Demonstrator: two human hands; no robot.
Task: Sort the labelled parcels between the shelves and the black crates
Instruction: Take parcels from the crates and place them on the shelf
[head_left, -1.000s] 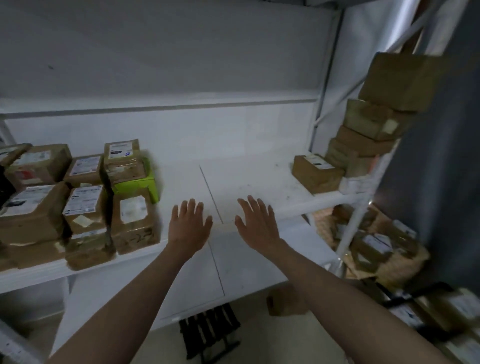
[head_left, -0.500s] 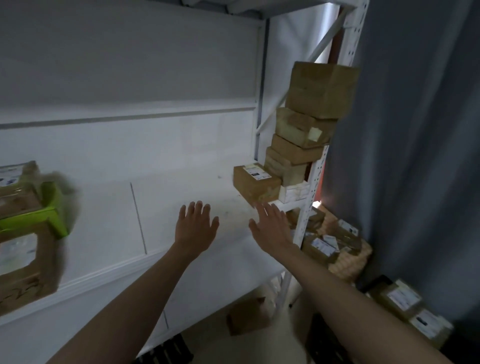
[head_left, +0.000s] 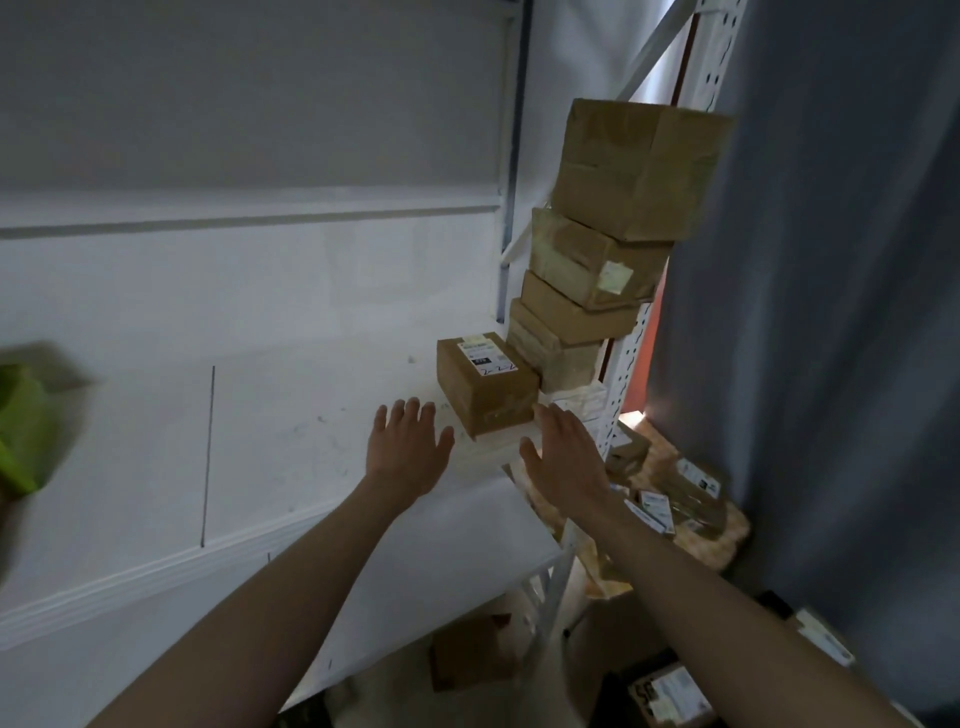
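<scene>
A brown labelled parcel (head_left: 485, 384) sits on the white shelf (head_left: 291, 431) near its right end. Behind it leans a tall stack of brown boxes (head_left: 602, 249) against the shelf upright. My left hand (head_left: 408, 447) is held flat with fingers straight, just left of and below the parcel, holding nothing. My right hand (head_left: 563, 449) is also flat and empty, its fingertips close to the parcel's lower right corner. Whether it touches the box I cannot tell.
A green box (head_left: 21, 426) shows blurred at the left edge. Several labelled parcels (head_left: 670, 488) lie in a woven basket on the floor to the right, beside a grey curtain (head_left: 831, 312). More boxes (head_left: 670, 696) lie low at the right. A lower shelf board (head_left: 447, 561) sits beneath.
The view has swung to the right, so the left-hand parcels have left the frame. Both open hands now sit close to the labelled parcel at the shelf's right end.
</scene>
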